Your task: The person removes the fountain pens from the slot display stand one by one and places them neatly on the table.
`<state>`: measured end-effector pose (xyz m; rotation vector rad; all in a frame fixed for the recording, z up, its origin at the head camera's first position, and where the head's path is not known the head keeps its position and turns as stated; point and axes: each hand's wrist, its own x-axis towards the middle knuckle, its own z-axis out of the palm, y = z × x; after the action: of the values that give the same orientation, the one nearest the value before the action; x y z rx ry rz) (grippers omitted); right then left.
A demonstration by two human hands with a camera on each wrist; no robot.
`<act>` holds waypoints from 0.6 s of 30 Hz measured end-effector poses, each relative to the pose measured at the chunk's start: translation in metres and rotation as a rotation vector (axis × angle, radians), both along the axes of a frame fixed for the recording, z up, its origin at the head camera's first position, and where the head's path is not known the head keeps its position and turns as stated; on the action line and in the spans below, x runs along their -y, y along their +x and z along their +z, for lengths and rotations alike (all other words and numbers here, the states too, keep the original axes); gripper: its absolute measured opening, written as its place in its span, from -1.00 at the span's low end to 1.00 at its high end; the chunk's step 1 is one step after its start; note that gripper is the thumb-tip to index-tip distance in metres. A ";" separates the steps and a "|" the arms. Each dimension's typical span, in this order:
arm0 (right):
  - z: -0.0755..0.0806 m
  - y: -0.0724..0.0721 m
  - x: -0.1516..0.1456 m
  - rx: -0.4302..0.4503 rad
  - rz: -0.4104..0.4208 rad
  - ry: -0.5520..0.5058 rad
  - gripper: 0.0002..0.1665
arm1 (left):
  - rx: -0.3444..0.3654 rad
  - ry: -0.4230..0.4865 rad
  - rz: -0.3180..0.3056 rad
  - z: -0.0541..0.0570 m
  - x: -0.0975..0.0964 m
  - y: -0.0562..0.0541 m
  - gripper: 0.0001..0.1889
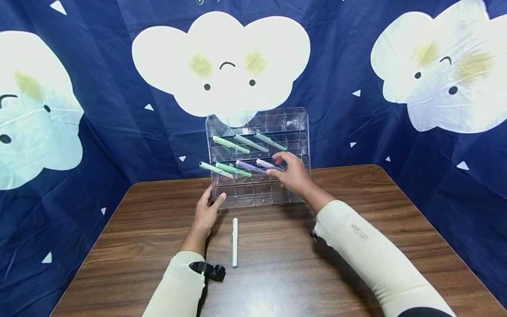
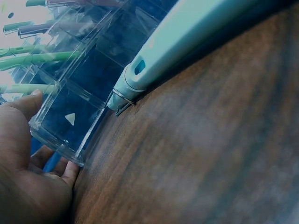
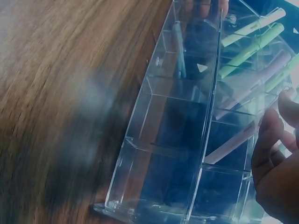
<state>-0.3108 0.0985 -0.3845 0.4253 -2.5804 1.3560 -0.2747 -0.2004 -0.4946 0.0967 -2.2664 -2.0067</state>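
Note:
A clear acrylic pen rack (image 1: 259, 189) with tiers of small compartments stands on the table. My left hand (image 1: 207, 213) grips its lower left corner, thumb in front and fingers behind. My right hand (image 1: 293, 174) is at the lower row of pens, thumb and forefinger parted around a lilac pen (image 1: 264, 164); in the right wrist view the hand hides that pen's upper end. To its left lean a purple pen (image 1: 247, 165), a green pen (image 1: 233, 169) and a pale green pen (image 1: 215, 169). A pale mint pen (image 1: 235, 242) lies on the tabletop.
Higher in the rack rest a yellow-green pen (image 1: 231, 144), a grey-green pen (image 1: 250, 142) and a darker grey-green pen (image 1: 270, 141). A blue cloth (image 1: 336, 132) with white clouds hangs behind the brown wooden table (image 1: 285, 259).

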 end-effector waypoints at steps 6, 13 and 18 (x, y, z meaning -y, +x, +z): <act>-0.004 -0.006 0.004 0.022 -0.007 -0.037 -0.44 | -0.002 0.003 0.000 -0.001 0.000 0.000 -0.24; -0.007 -0.009 0.009 0.042 -0.021 -0.051 -0.47 | 0.004 0.000 -0.006 -0.001 0.000 0.001 -0.24; -0.010 -0.011 0.011 0.073 -0.012 -0.094 -0.48 | -0.002 0.002 -0.002 0.000 0.000 -0.001 -0.24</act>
<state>-0.3216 0.0872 -0.3948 0.3505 -2.5590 1.5081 -0.2756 -0.2001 -0.4949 0.0928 -2.2640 -2.0099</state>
